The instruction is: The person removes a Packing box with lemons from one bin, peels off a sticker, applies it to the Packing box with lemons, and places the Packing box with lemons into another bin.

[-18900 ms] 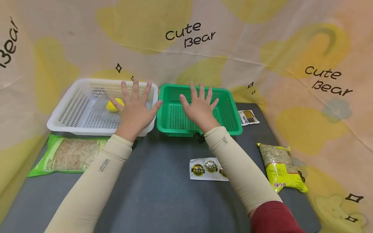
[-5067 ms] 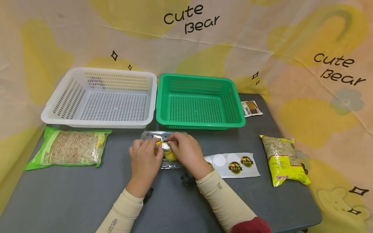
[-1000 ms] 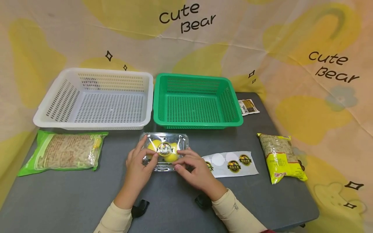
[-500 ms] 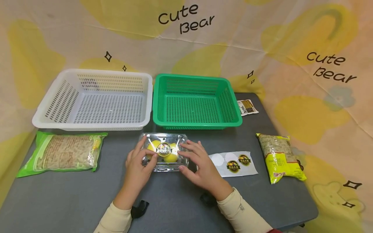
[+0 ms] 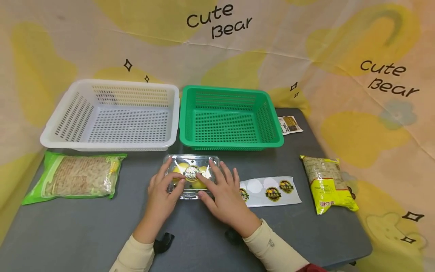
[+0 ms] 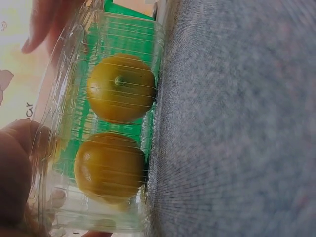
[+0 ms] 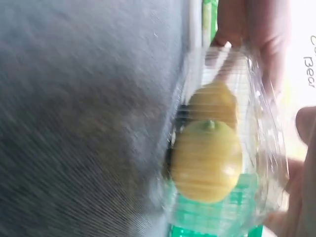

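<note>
A clear plastic clamshell box [image 5: 192,196] sits on the table in front of the baskets, its lid closed. Yellow round fruits [image 6: 121,89] show through its walls. On the lid lies a round black-and-gold sticker [image 5: 192,173]. My left hand [image 5: 161,192] holds the box's left end, with index finger and thumb bent over the lid near the sticker. Fingers of my right hand [image 5: 224,198] spread across the lid's right side, the index fingertip touching the sticker. In the right wrist view, a fruit [image 7: 206,160] shows blurred behind the ribbed wall.
A white sheet of round stickers [image 5: 273,194] lies right of the box. Behind stand a white basket [image 5: 129,145] and a green basket [image 5: 231,145]. Filled bags lie at left [image 5: 81,176] and right [image 5: 327,185]. A small packet [image 5: 290,124] lies beside the green basket.
The box has come from the white basket onto the table, and a sticker is now on its lid. Within the last second my right hand moved right, then back left over the lid; my left stayed.
</note>
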Motion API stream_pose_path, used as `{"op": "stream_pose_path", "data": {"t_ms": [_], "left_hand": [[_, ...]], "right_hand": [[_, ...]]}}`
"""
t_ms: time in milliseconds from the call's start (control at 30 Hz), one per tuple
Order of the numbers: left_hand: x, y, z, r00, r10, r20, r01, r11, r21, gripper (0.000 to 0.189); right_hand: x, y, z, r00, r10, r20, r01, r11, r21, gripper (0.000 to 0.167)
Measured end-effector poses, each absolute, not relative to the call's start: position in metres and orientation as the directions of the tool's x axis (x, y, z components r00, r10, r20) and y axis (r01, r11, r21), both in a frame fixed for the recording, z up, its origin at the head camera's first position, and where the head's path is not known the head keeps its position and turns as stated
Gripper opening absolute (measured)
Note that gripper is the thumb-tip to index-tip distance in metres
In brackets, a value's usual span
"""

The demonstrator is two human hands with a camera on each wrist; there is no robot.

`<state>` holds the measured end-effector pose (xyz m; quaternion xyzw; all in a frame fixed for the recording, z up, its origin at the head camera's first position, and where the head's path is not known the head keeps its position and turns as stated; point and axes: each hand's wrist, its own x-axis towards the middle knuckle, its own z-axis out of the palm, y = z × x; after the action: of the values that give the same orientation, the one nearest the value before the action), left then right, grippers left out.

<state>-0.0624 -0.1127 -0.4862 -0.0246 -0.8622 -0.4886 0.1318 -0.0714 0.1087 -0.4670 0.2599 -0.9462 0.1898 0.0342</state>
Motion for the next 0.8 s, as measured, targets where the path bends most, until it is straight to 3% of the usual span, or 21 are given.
{"op": "stream_pose_path", "data": {"t_ms": [200, 800], "left_hand": [[-0.062, -0.112, -0.486, -0.965, -0.072, 0.253, 0.180, 0.520, 0.835, 0.014], [-0.063, -0.113, -0.488, -0.967, -0.073, 0.243, 0.164, 0.548, 0.820, 0.017]], "right_hand": [[-0.081, 0.104, -0.461, -0.897, -0.424, 0.127, -0.442, 0.836, -0.326, 0.052], [-0.100, 0.075, -0.455, -0.880, -0.464, 0.101, -0.473, 0.840, -0.267, 0.055]]}}
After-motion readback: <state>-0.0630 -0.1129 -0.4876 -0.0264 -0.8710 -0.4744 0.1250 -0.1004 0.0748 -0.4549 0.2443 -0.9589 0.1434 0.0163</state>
